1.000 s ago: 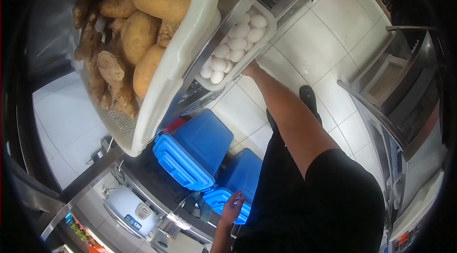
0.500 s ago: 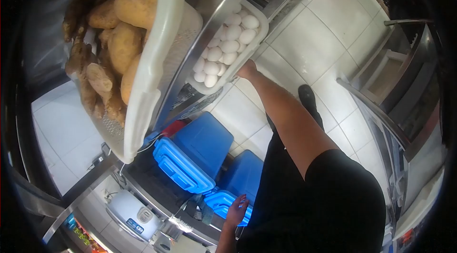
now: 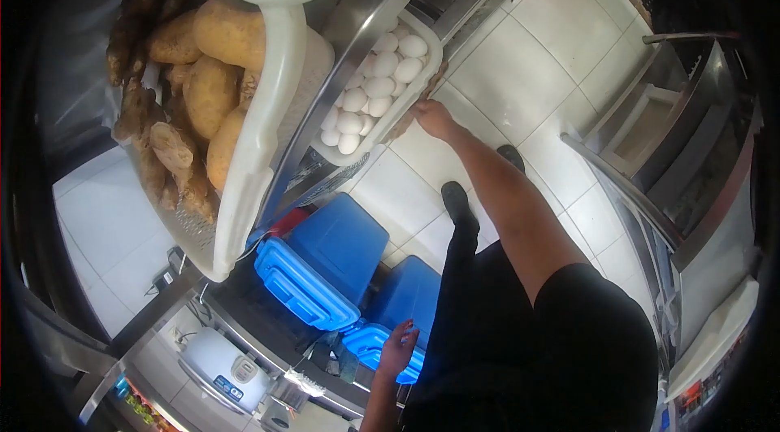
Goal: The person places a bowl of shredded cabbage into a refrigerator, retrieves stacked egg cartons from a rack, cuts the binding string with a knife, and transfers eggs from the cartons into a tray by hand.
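Note:
My right hand [image 3: 436, 120] is closed at the edge of a flat brown piece, like cardboard [image 3: 400, 125], that shows beside and below a white basket of eggs [image 3: 379, 86]. Most of that piece is hidden under the basket. White eggs fill the basket, which sits in a metal rack. My left hand [image 3: 396, 349] hangs near a blue lidded bin [image 3: 378, 348], its fingers loosely apart with nothing in them.
A pale plastic basket [image 3: 280, 91] of potatoes and brown roots stands at upper left, beside the steel rack rail [image 3: 357, 46]. Another blue bin [image 3: 333, 249] stands below it. A white rice cooker [image 3: 231, 371] is at lower left, a metal cart [image 3: 650, 131] at right.
My right hand has drawn slightly away from the egg basket, and the brown piece now shows along the basket's side. Both my shoes have come into view.

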Demonstrator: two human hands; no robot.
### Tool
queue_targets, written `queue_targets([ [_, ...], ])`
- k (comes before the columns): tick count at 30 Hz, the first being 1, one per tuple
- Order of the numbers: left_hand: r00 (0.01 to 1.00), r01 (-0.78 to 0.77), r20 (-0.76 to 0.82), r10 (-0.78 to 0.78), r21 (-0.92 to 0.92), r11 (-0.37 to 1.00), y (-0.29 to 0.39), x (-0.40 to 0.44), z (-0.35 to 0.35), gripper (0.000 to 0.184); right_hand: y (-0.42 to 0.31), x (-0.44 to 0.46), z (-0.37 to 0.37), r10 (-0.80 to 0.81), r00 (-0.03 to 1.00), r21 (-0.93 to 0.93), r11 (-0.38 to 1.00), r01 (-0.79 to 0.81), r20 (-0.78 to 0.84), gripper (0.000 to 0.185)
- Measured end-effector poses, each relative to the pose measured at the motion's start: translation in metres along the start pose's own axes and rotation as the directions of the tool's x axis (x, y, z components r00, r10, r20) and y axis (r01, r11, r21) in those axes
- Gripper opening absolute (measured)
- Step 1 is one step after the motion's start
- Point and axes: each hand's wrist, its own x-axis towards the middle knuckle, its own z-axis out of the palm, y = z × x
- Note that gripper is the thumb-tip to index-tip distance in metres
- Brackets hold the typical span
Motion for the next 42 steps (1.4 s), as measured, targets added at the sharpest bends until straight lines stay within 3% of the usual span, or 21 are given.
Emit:
queue_targets([
  [1, 1.0, -0.006, 0.0, 0.006, 0.013, 1.0, 0.005, 0.001, -0.002, 0.044, -0.012, -0.012, -0.017, 0.074, 0.997, 0.007, 0.997, -0.074, 0.03, 0.042],
  [5, 1.0, -0.024, 0.016, 0.024, -0.01, 1.0, 0.018, 0.005, -0.005, 0.044, -0.002, -0.041, -0.048, 0.099, 0.995, 0.033, 0.995, -0.099, 0.013, 0.045],
  [8, 0.998, -0.054, 0.034, 0.053, 0.024, 0.998, 0.019, 0.009, -0.006, 0.044, -0.005, -0.053, -0.065, 0.123, 0.991, -0.214, 0.971, -0.109, 0.057, 0.042],
  [11, 0.995, -0.092, 0.049, 0.09, 0.029, 0.995, 0.014, 0.011, -0.008, 0.045, -0.022, -0.075, -0.064, 0.02, 0.994, -0.209, 0.977, -0.042, -0.107, 0.037],
  [15, 0.992, -0.12, 0.045, 0.118, 0.025, 0.993, 0.007, 0.019, -0.006, 0.045, -0.048, -0.081, -0.039, -0.007, 0.954, -0.376, 0.92, -0.112, -0.301, 0.025],
  [19, 0.993, -0.118, 0.026, 0.118, 0.005, 0.993, 0.0, 0.02, -0.007, 0.046, -0.072, -0.079, -0.02, 0.113, 0.914, -0.404, 0.871, -0.28, -0.39, 0.021],
  [22, 0.996, -0.087, 0.014, 0.087, 0.003, 0.996, -0.011, 0.015, -0.008, 0.046, -0.077, -0.08, -0.015, -0.101, 0.851, -0.53, 0.818, -0.223, -0.515, 0.02],
  [25, 0.997, -0.08, 0.01, 0.08, 0.047, 0.996, -0.025, 0.009, -0.008, 0.045, -0.079, -0.069, -0.012, -0.197, 0.852, -0.587, 0.795, -0.15, -0.485, 0.018],
  [28, 0.998, -0.046, 0.036, 0.046, 0.008, 0.999, -0.04, 0.011, -0.003, 0.046, -0.082, -0.045, 0.001, -0.356, 0.861, -0.724, 0.69, -0.02, -0.364, 0.017],
  [31, 0.999, -0.027, 0.038, 0.027, 0.004, 1.0, -0.057, 0.014, 0.003, 0.047, -0.096, -0.023, 0.015, -0.252, 0.875, -0.567, 0.823, -0.03, -0.413, 0.026],
  [34, 0.999, -0.014, 0.036, 0.016, -0.062, 0.998, -0.065, 0.009, 0.004, 0.046, -0.099, -0.01, 0.012, -0.002, 0.932, -0.372, 0.917, -0.143, -0.362, 0.039],
  [40, 0.999, 0.007, 0.04, -0.004, -0.057, 0.998, -0.083, 0.009, 0.007, 0.048, -0.046, 0.013, 0.002, -0.096, 0.979, -0.507, 0.862, -0.008, -0.18, 0.046],
  [42, 0.999, 0.023, 0.037, -0.02, -0.086, 0.996, -0.09, 0.006, 0.009, 0.048, -0.045, 0.0, 0.002, -0.025, 0.973, -0.438, 0.896, -0.081, -0.231, 0.042],
])
